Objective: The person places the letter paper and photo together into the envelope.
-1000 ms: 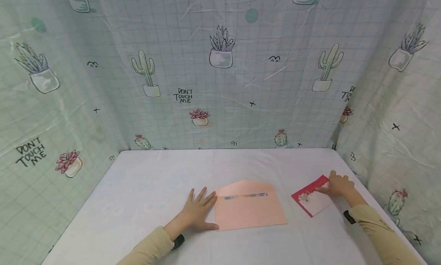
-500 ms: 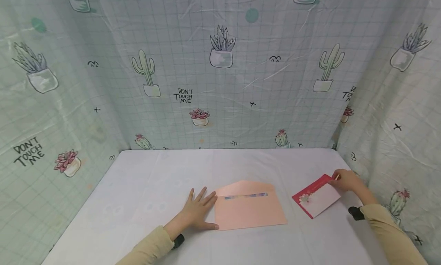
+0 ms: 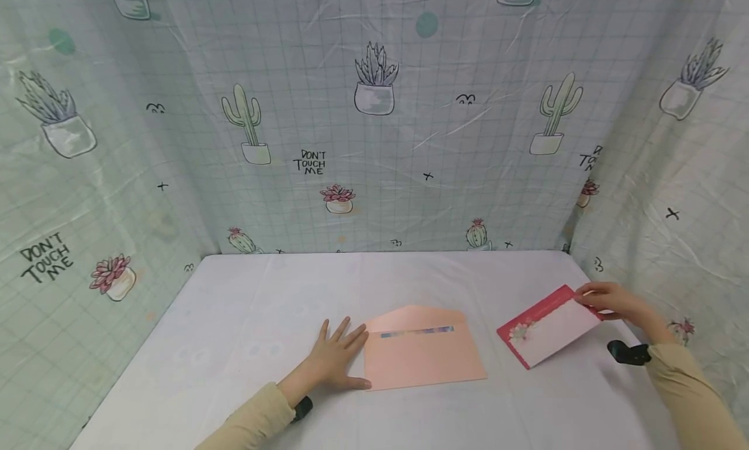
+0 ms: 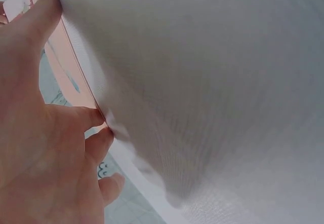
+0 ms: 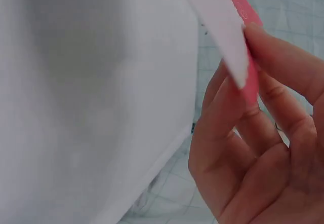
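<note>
A peach envelope (image 3: 424, 359) with its flap spread upward lies flat at the middle of the table. My left hand (image 3: 335, 357) rests beside it with fingers spread, the thumb and fingertips at the envelope's left edge. In the left wrist view, the thumb and a finger of that hand (image 4: 55, 133) touch the peach edge. My right hand (image 3: 617, 302) pinches the right end of a red and white greeting card (image 3: 550, 330) with a flower print. This end is lifted, while the left corner stays low near the table. The right wrist view shows thumb and fingers pinching the card's red end (image 5: 250, 79).
The table (image 3: 263, 294) has a white cover. Behind it and along both sides hangs a cactus-print curtain (image 3: 374, 151). The right forearm's sleeve (image 3: 696, 385) crosses the table's right edge.
My right hand has gone from resting on the card to pinching its right end, which has moved right and up. The left hand and the envelope have stayed in place.
</note>
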